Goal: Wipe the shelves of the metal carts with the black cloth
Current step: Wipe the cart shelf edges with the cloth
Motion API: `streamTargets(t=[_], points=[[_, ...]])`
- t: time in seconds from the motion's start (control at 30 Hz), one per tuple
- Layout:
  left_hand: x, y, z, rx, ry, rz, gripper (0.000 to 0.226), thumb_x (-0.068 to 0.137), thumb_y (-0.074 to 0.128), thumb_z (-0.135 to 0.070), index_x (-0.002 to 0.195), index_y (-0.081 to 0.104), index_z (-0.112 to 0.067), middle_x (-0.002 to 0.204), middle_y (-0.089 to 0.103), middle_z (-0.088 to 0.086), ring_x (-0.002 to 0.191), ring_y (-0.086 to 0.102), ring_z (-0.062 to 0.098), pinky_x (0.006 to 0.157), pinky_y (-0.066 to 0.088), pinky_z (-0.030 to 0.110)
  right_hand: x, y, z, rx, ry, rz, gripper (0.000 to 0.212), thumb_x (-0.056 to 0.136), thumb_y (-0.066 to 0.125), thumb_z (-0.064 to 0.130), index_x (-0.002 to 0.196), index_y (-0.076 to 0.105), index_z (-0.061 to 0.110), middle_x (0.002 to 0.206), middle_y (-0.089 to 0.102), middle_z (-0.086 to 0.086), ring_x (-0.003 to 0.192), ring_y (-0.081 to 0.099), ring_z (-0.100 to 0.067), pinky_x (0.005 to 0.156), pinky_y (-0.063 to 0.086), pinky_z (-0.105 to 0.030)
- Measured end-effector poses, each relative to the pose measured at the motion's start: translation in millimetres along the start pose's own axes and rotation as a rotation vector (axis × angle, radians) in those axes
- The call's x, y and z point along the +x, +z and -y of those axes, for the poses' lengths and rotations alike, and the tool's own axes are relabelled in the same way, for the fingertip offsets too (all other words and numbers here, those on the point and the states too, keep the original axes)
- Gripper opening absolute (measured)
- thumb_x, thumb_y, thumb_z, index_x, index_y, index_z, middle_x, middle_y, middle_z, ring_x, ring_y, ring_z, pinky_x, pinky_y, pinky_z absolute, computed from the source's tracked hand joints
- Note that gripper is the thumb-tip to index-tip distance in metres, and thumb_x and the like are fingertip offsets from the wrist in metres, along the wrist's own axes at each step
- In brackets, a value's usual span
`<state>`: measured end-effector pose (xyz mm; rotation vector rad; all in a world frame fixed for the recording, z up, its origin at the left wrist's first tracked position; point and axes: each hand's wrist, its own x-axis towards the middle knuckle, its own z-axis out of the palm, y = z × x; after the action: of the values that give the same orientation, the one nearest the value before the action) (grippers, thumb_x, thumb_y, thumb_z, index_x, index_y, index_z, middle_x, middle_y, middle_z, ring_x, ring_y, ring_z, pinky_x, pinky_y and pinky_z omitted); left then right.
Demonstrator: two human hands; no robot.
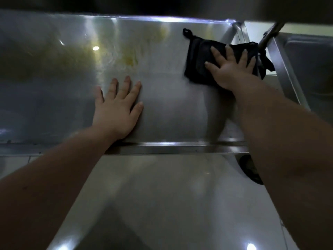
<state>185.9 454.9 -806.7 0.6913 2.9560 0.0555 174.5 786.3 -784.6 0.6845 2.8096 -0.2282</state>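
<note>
1. The right hand (232,69) lies flat on the black cloth (196,58), fingers spread and straight, pressing it down. It is not curled round it.
2. The left hand (117,109) is flat too, palm down on bare metal, left of the cloth and nearer me. It holds nothing, and I read it as bracing.
3. The cloth sits on the cart shelf (171,120) and is bunched. Its long axis runs roughly left-right. A small loop sticks out at its far-left corner.
4. Key relation: the yellow stains (129,60) lie left of the cloth, at about the same depth. My guess is that the next stroke should sweep leftward. The right hand already has the cloth, so it is the one to use.
5. Edges: the raised rim (238,33) and the cart post (268,38) are just right of the cloth. The cloth's right end hangs over that rim, so there is no room that way.
6. Left of the cloth the shelf is open and wide. Only the left hand sits near that path, slightly toward me, and it may need to lift.
7. The front edge (180,147) is well toward me from the cloth.
8. A second cart (306,60) stands right of the cloth beyond the post. I judge it not yet wiped, but the glare makes that hard to tell.
</note>
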Motion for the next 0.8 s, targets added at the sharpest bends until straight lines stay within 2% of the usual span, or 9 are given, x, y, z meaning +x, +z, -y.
streamTargets(t=[0.2, 0.33, 0.43, 0.5, 0.6, 0.67, 0.73, 0.8], points=[[-1, -5, -6, 0.014, -0.021, 0.036, 0.062, 0.1, 0.015, -0.049, 0.157, -0.001, -0.032, 0.166, -0.006, -0.002, 0.152, -0.004, 0.028, 0.116, -0.004, 0.06, -77, 23, -11, -0.016, -0.07, -0.062, 0.061, 0.092, 0.019, 0.074, 0.149, 0.003, 0.057, 0.165, -0.005, 0.011, 0.149, -0.008, -0.039, 0.118, -0.007, -0.056], [0, -5, -8, 0.001, -0.02, 0.038, 0.06, 0.102, 0.016, -0.047, 0.157, -0.001, -0.031, 0.166, -0.006, -0.001, 0.152, -0.005, 0.029, 0.116, -0.005, 0.06, -161, 41, -33, -0.057, -0.089, 0.018, 0.061, 0.085, 0.01, 0.078, 0.139, -0.014, 0.066, 0.162, -0.017, 0.017, 0.148, -0.018, -0.031, 0.118, -0.012, -0.049], [-2, -7, -7, -0.035, -0.009, 0.055, 0.059, 0.104, 0.019, -0.046, 0.158, 0.0, -0.03, 0.166, -0.006, 0.0, 0.151, -0.008, 0.028, 0.116, -0.007, 0.058, -179, 43, -25, -0.067, -0.011, 0.063, 0.06, 0.089, 0.01, 0.075, 0.142, -0.015, 0.063, 0.161, -0.022, 0.016, 0.147, -0.023, -0.031, 0.119, -0.012, -0.051], [-1, -10, -4, -0.102, -0.013, 0.104, 0.057, 0.105, 0.016, -0.044, 0.157, -0.002, -0.032, 0.165, -0.01, -0.003, 0.151, -0.012, 0.025, 0.116, -0.011, 0.055, -176, 46, 3, -0.065, 0.03, 0.044, 0.062, 0.091, 0.014, 0.071, 0.146, -0.012, 0.059, 0.161, -0.021, 0.013, 0.147, -0.02, -0.037, 0.117, -0.011, -0.056], [5, -20, 4, -0.268, -0.024, 0.175, 0.056, 0.106, 0.014, -0.041, 0.155, -0.011, -0.033, 0.163, -0.021, -0.005, 0.15, -0.018, 0.018, 0.118, -0.014, 0.049, -174, 54, 71, -0.042, -0.097, -0.02, 0.063, 0.094, 0.021, 0.07, 0.148, -0.008, 0.056, 0.163, -0.018, 0.009, 0.146, -0.019, -0.043, 0.115, -0.012, -0.06], [8, -32, 12, -0.358, -0.017, 0.149, 0.058, 0.107, 0.018, -0.038, 0.155, -0.014, -0.03, 0.162, -0.024, -0.004, 0.149, -0.019, 0.018, 0.119, -0.01, 0.045, -180, 62, 128, -0.044, -0.22, -0.009, 0.065, 0.094, 0.021, 0.07, 0.15, -0.006, 0.052, 0.163, -0.019, 0.006, 0.144, -0.022, -0.046, 0.112, -0.014, -0.063], [6, -42, 21, -0.311, 0.001, 0.089, 0.06, 0.107, 0.022, -0.034, 0.156, -0.012, -0.026, 0.163, -0.02, -0.001, 0.149, -0.019, 0.021, 0.12, -0.009, 0.041, -191, 70, 179, -0.049, -0.297, 0.036, 0.065, 0.095, 0.018, 0.069, 0.152, -0.008, 0.048, 0.162, -0.022, 0.004, 0.142, -0.027, -0.047, 0.11, -0.016, -0.065], [2, -49, 28, -0.277, -0.027, 0.046, 0.06, 0.107, 0.024, -0.031, 0.157, -0.007, -0.022, 0.164, -0.016, 0.002, 0.15, -0.017, 0.023, 0.121, -0.008, 0.04, -192, 68, 201, -0.002, -0.318, 0.08, 0.064, 0.098, 0.018, 0.064, 0.153, -0.008, 0.045, 0.162, -0.021, 0.005, 0.142, -0.029, -0.045, 0.11, -0.018, -0.065]])
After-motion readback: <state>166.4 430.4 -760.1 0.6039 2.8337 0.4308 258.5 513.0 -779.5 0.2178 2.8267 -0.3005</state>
